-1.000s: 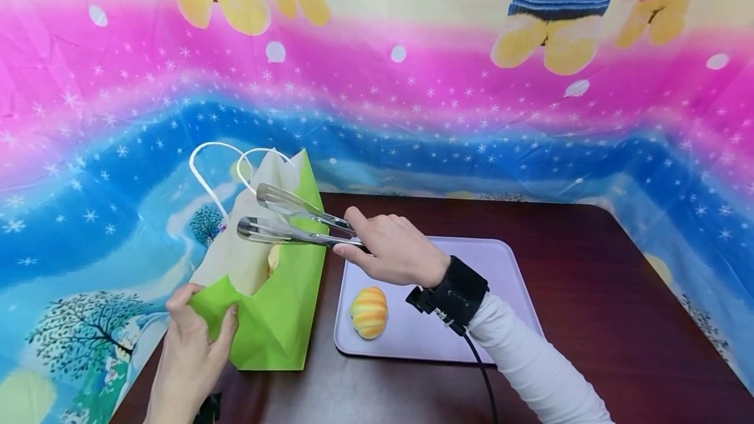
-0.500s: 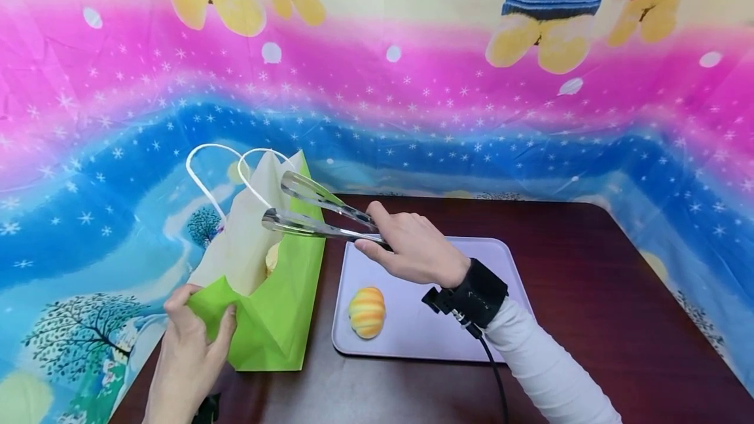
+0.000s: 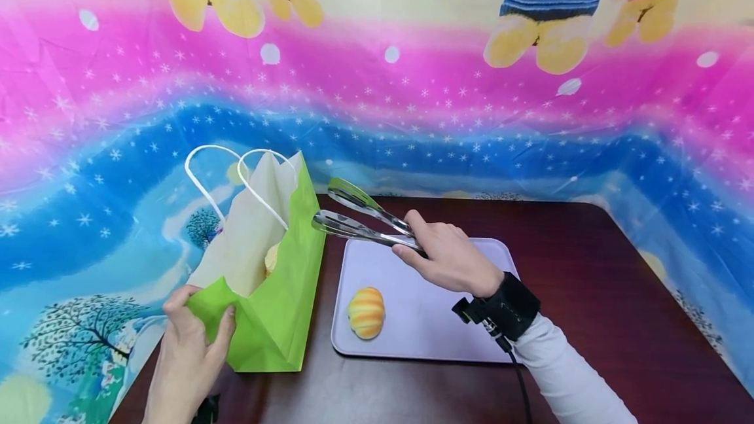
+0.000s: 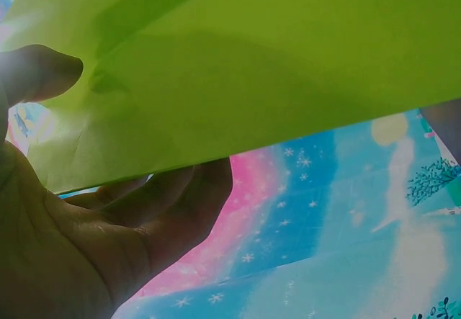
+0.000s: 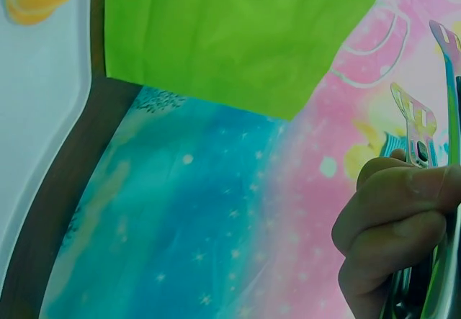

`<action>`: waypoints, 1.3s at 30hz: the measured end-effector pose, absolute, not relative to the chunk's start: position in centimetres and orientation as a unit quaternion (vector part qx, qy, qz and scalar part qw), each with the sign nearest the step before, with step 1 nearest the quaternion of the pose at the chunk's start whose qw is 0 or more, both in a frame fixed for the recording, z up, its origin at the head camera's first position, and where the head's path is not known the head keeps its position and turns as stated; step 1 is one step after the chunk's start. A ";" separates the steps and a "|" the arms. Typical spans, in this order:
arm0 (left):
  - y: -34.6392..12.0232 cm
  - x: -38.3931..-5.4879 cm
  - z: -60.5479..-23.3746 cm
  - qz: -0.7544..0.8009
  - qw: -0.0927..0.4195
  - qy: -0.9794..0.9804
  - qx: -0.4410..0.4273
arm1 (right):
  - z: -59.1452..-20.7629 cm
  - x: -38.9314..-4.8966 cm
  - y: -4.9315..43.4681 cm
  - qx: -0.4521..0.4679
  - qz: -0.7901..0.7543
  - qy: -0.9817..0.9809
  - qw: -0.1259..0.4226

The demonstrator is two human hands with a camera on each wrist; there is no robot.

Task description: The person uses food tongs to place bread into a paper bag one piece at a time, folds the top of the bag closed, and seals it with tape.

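Note:
In the head view my left hand [image 3: 191,352] holds the near edge of a green paper bag [image 3: 271,326], thumb on one side and fingers on the other. White cord handles stand up from the bag, and part of a pale yellow item [image 3: 271,259] shows inside it. My right hand [image 3: 453,257] grips metal tongs [image 3: 365,231], whose arms are spread with nothing between them. The tongs' tips are just right of the bag, above the far left part of a lilac tray [image 3: 436,339]. A striped yellow-orange bread roll [image 3: 366,313] lies at the tray's left side.
A dark wooden table [image 3: 589,319] carries the bag and tray, and stretches to the right. A printed cloth [image 3: 400,110] hangs behind and at the sides. A black cable [image 3: 523,385] trails from the right wrist strap.
My right hand has drawn the tongs rightward from over the bag's opening to beside the bag. My left hand stays on the bag's edge, and the roll remains on the tray.

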State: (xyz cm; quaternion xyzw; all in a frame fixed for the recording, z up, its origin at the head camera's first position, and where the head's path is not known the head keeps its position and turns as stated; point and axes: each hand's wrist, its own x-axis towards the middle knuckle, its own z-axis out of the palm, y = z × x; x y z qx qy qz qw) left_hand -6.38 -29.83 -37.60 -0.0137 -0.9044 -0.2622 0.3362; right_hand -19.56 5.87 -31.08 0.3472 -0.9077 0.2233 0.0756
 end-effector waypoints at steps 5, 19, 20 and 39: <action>-29.8 -6.4 -37.6 -0.262 0.336 -0.904 -0.015 | -31.8 -19.4 6.8 0.329 0.221 -0.916 0.070; -29.6 -6.6 -37.8 -0.267 0.362 -0.892 -0.035 | -34.5 -18.9 8.8 0.304 0.200 -0.930 0.055; -29.6 -6.6 -37.8 -0.266 0.361 -0.893 -0.034 | -34.7 -18.9 8.9 0.303 0.200 -0.930 0.053; -29.7 -6.5 -37.7 -0.259 0.364 -0.894 -0.027 | -38.5 -18.5 9.8 0.297 0.179 -0.938 0.014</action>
